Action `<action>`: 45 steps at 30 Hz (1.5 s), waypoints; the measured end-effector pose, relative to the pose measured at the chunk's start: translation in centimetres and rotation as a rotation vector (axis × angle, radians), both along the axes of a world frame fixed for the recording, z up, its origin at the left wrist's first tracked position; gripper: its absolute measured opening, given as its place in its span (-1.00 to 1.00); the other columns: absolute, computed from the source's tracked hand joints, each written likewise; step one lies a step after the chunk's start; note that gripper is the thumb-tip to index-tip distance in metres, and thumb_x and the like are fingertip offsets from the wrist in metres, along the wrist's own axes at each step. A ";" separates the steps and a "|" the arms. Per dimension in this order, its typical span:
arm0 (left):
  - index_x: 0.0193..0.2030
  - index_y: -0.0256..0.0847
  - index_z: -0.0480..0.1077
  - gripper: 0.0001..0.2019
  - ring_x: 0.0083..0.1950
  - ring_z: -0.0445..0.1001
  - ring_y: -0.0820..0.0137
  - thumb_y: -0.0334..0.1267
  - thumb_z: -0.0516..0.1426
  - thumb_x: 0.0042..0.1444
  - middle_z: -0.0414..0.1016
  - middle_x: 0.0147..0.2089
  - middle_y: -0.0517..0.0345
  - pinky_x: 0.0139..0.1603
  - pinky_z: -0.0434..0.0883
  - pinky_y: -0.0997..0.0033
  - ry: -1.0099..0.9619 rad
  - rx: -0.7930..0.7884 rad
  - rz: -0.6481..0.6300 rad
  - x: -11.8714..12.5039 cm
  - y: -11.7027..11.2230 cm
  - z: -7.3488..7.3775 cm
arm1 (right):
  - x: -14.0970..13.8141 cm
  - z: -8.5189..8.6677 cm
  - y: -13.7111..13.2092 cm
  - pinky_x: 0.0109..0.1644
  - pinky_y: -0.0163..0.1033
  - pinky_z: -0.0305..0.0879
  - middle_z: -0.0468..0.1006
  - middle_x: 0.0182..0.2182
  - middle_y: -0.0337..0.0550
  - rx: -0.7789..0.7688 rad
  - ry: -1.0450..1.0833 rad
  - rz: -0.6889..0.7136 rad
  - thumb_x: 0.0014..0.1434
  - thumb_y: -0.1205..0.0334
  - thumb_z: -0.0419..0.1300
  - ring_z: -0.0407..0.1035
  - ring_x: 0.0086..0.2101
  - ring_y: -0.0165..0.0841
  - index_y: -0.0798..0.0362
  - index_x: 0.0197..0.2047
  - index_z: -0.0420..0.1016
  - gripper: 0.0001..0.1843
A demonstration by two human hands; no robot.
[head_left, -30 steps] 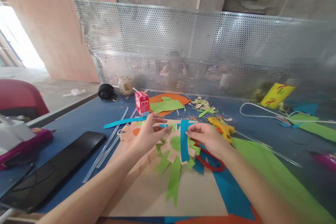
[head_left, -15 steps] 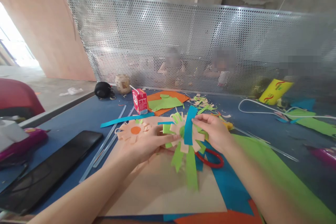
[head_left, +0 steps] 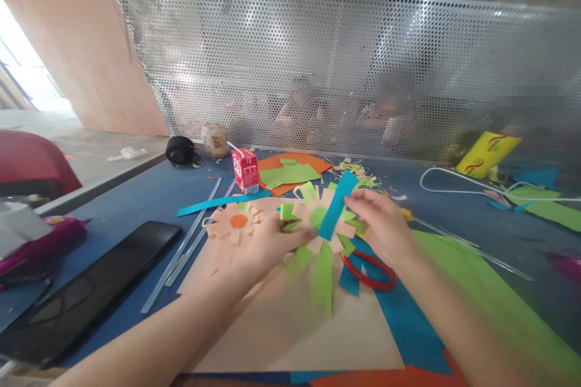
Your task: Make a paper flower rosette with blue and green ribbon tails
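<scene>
My left hand point(head_left: 263, 248) grips the lower left of a paper flower point(head_left: 320, 221) made of peach petals, green leaves and a green centre, held just above the table. My right hand point(head_left: 384, 224) pinches a blue paper strip point(head_left: 336, 204) that lies slanted across the flower's front. A second peach flower with an orange centre point(head_left: 235, 222) rests on a large beige sheet point(head_left: 290, 329) under my arms. Red-handled scissors point(head_left: 370, 272) lie below my right hand.
A black phone point(head_left: 91, 290) and clear glue sticks point(head_left: 184, 248) lie at left. A red drink carton point(head_left: 245, 170), orange and green sheets point(head_left: 290, 172) and paper scraps sit further back. A perforated metal screen point(head_left: 318, 66) closes the far edge; people sit behind it. A white cable point(head_left: 454, 190) runs at right.
Both hands lifted the flower and turned it; the blue strip went from hanging upright to slanting up and right. The view shifted slightly.
</scene>
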State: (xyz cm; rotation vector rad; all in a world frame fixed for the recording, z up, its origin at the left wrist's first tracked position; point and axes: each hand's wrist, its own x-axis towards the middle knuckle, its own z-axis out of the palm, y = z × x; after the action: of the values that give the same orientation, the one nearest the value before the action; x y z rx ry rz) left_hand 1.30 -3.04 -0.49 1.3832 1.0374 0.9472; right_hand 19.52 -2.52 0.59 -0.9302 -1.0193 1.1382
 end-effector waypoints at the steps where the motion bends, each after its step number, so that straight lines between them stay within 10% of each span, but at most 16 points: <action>1: -0.55 -0.24 0.25 -0.83 -0.57 0.22 0.57 -0.25 0.17 -0.12 0.21 -0.59 0.32 -0.56 0.21 0.54 -0.026 0.001 0.034 -0.2 0.2 0.1 | 0.3 0.3 0.0 -0.41 -0.37 0.25 0.39 -0.57 -0.34 0.012 0.057 -0.008 -0.20 0.20 0.36 0.28 -0.51 -0.49 0.05 -0.50 0.39 -0.77; 7: -0.38 -0.26 0.43 -0.80 -0.39 0.45 0.48 -0.27 0.27 -0.18 0.46 -0.42 0.19 -0.37 0.40 0.51 -0.213 -0.001 0.247 -1.6 1.4 1.2 | 1.9 0.9 0.7 -0.45 -0.34 0.34 0.43 -0.61 -0.32 0.011 0.097 -0.090 -0.24 0.26 0.35 0.35 -0.53 -0.45 0.06 -0.53 0.30 -0.73; 18: -0.30 -0.26 0.45 -0.74 -0.34 0.51 0.46 -0.33 0.29 -0.20 0.53 -0.34 0.16 -0.31 0.46 0.53 -0.481 0.009 0.223 -2.1 1.5 2.3 | -1.3 -0.8 -1.0 -0.41 -0.36 0.37 0.54 -0.50 -0.27 -0.207 -0.318 0.184 -0.13 0.20 0.31 0.42 -0.48 -0.43 0.04 -0.29 0.41 -0.71; 45: -0.36 -0.23 0.47 -0.80 -0.51 0.37 0.48 -0.27 0.28 -0.20 0.45 -0.45 0.17 -0.57 0.26 0.51 -0.247 0.108 0.197 -1.5 0.7 0.8 | -2.3 -0.6 -2.2 -0.25 -0.23 0.44 0.58 -0.41 -0.23 -0.147 -0.141 0.216 -0.03 0.17 0.28 0.48 -0.33 -0.30 -0.05 -0.24 0.55 -0.78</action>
State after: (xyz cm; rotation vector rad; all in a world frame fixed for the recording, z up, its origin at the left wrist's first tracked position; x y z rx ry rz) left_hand -0.18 -2.31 0.35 1.2289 0.9572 1.3019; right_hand 17.22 -4.77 -0.05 -1.0478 -1.1843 1.3566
